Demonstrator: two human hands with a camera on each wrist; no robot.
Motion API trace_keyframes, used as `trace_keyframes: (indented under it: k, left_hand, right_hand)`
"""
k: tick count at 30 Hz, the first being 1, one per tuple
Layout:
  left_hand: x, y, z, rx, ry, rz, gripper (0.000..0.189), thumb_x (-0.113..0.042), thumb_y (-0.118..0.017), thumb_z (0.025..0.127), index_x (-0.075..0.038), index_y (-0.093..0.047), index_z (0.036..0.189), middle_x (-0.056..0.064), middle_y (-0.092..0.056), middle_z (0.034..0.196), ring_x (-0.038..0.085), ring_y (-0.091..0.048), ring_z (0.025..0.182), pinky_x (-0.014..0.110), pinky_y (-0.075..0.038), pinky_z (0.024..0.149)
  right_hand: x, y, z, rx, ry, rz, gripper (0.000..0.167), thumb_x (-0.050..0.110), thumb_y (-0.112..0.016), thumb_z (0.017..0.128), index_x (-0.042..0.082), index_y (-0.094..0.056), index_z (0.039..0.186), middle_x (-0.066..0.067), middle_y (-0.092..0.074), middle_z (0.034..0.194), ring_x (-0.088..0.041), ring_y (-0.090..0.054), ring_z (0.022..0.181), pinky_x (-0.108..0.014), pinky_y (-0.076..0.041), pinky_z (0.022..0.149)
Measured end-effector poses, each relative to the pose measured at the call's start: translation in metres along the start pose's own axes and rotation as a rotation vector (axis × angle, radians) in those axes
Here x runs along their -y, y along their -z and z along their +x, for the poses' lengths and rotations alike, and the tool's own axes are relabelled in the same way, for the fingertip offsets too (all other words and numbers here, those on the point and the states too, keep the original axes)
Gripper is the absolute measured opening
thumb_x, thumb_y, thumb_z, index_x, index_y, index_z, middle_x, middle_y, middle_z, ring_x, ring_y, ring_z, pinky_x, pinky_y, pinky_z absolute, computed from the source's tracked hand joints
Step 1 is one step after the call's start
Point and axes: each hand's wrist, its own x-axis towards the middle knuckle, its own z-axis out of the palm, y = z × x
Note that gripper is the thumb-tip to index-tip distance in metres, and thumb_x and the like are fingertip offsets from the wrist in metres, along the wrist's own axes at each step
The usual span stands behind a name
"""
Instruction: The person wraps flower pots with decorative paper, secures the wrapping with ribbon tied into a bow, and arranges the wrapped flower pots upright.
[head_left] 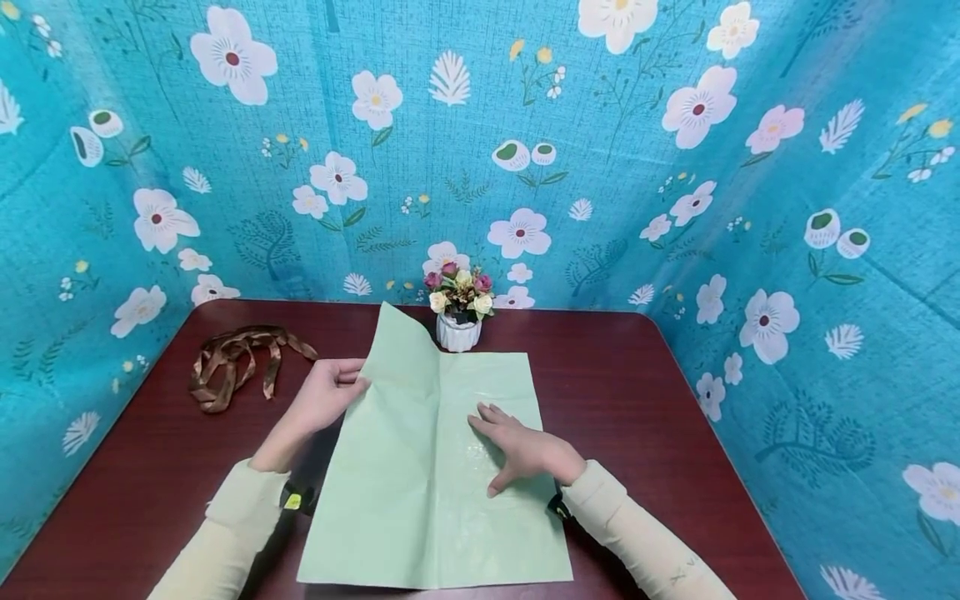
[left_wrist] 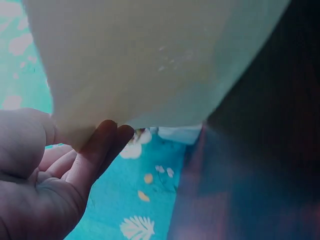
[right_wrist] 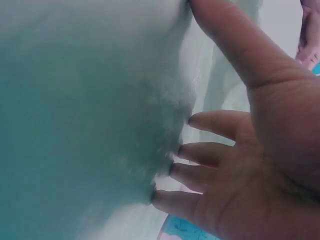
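A pale green sheet of paper (head_left: pixel 390 467) with a lengthwise crease lies on the table in front of me. Its left half slants up from the table, and the far left corner stands highest. My left hand (head_left: pixel 330 396) pinches the left edge between thumb and fingers; the left wrist view shows the sheet's underside above the fingers (left_wrist: pixel 95 155). On the right half, which lies flat and looks slightly shiny, my right hand (head_left: pixel 521 450) rests with spread fingers. In the right wrist view its fingertips (right_wrist: pixel 182 150) touch the sheet.
A coiled brown ribbon (head_left: pixel 225 362) lies at the table's back left. Just behind the sheet stands a white pot (head_left: pixel 458 333) with artificial flowers (head_left: pixel 461 292). The dark red table (head_left: pixel 630 400) is bordered by a blue floral curtain (head_left: pixel 420 200) at the back and sides.
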Motion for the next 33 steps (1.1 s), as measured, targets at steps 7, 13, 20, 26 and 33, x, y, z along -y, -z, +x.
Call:
trace_keyframes:
  k: [7, 13, 20, 26, 33]
  left_hand:
    - [0.019, 0.007, -0.003, -0.041, 0.057, 0.126, 0.040, 0.001, -0.064, 0.097, 0.017, -0.057, 0.133, 0.034, -0.065, 0.123, 0.041, -0.071, 0.105, 0.044, -0.058, 0.086]
    - [0.033, 0.006, -0.002, -0.029, 0.045, 0.209, 0.050, 0.003, -0.067, 0.093, 0.017, -0.051, 0.138, 0.035, -0.065, 0.122, 0.043, -0.070, 0.106, 0.048, -0.058, 0.086]
    - [0.038, -0.001, -0.001, -0.060, 0.045, 0.334, 0.071, 0.004, -0.075, 0.086, 0.016, -0.041, 0.146, 0.036, -0.057, 0.133, 0.046, -0.065, 0.114, 0.053, -0.057, 0.089]
    - [0.028, -0.017, -0.004, 0.019, -0.061, 0.573, 0.079, -0.006, -0.086, 0.078, 0.012, -0.047, 0.144, 0.038, -0.039, 0.150, 0.053, -0.045, 0.134, 0.062, -0.044, 0.104]
    - [0.019, -0.044, -0.008, 0.340, -0.134, 0.636, 0.101, -0.026, -0.092, 0.074, 0.002, -0.038, 0.154, 0.032, -0.019, 0.163, 0.053, -0.019, 0.149, 0.065, -0.027, 0.116]
  right_hand:
    - [-0.008, 0.002, -0.006, -0.008, 0.000, 0.019, 0.115, 0.032, -0.095, 0.071, 0.006, -0.028, 0.161, -0.020, -0.012, 0.169, -0.040, -0.009, 0.156, -0.055, -0.030, 0.119]
    - [-0.012, 0.004, -0.012, -0.019, 0.016, 0.026, 0.115, 0.031, -0.095, 0.070, 0.003, -0.029, 0.160, -0.024, -0.014, 0.168, -0.044, -0.010, 0.155, -0.059, -0.027, 0.119]
    - [-0.015, 0.005, -0.017, -0.026, 0.014, 0.049, 0.114, 0.030, -0.095, 0.071, 0.002, -0.029, 0.159, -0.023, -0.014, 0.168, -0.044, -0.010, 0.155, -0.060, -0.028, 0.118]
    - [-0.015, 0.005, -0.018, -0.021, 0.008, 0.055, 0.114, 0.029, -0.095, 0.071, 0.002, -0.028, 0.160, -0.023, -0.013, 0.168, -0.043, -0.009, 0.155, -0.059, -0.029, 0.118]
    - [-0.017, 0.007, -0.018, -0.027, 0.005, 0.050, 0.115, 0.029, -0.095, 0.071, 0.002, -0.028, 0.160, -0.023, -0.013, 0.168, -0.043, -0.010, 0.155, -0.059, -0.029, 0.118]
